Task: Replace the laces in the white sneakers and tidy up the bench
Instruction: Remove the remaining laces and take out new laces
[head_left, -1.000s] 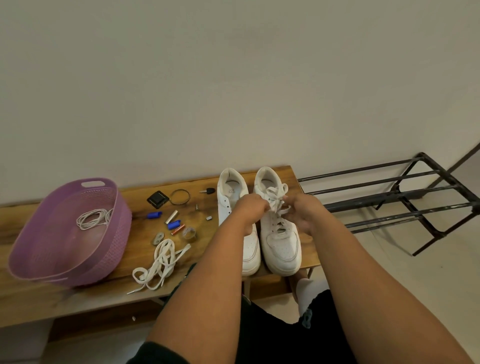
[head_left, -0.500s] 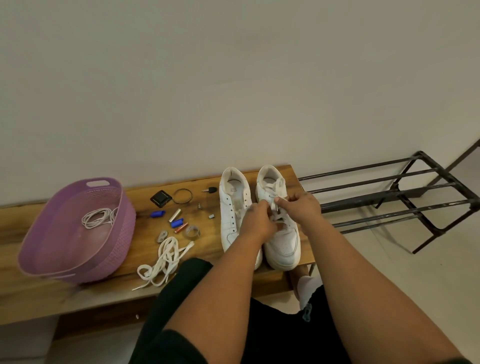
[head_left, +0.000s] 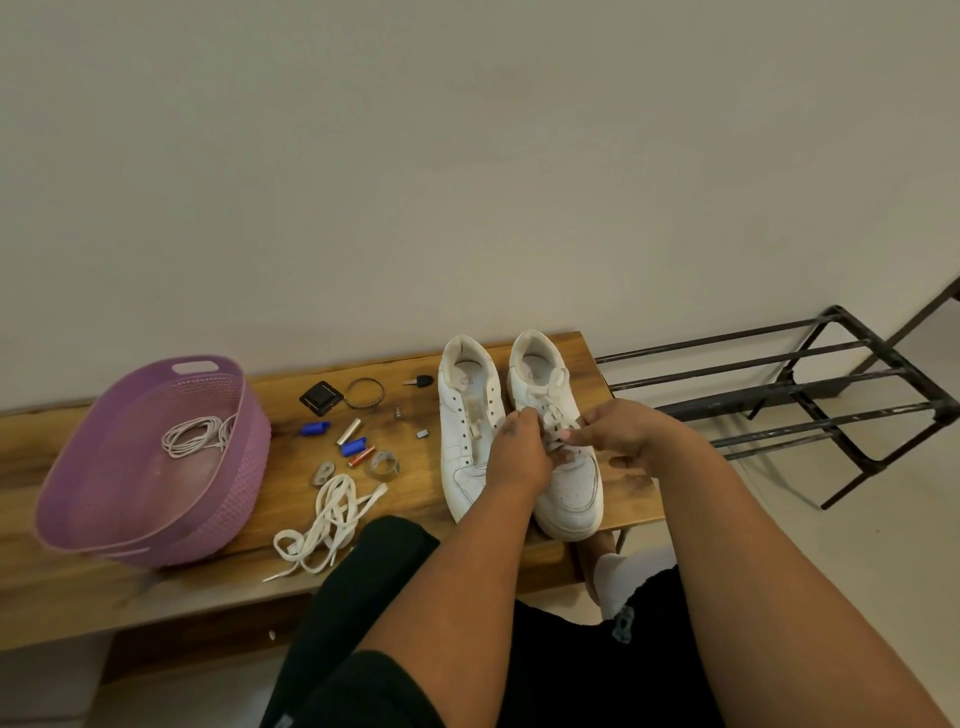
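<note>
Your left hand and right hand pinch the lace on the scuffed white right sneaker, beside its unlaced mate, on the wooden bench against a plain wall.

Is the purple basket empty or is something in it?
Not empty: the purple basket holds a coiled thin white cord; nothing else shows inside.

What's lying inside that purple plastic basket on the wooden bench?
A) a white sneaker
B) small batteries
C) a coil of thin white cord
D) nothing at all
C: a coil of thin white cord lies on the floor of the purple plastic basket; nothing else shows inside.
</note>
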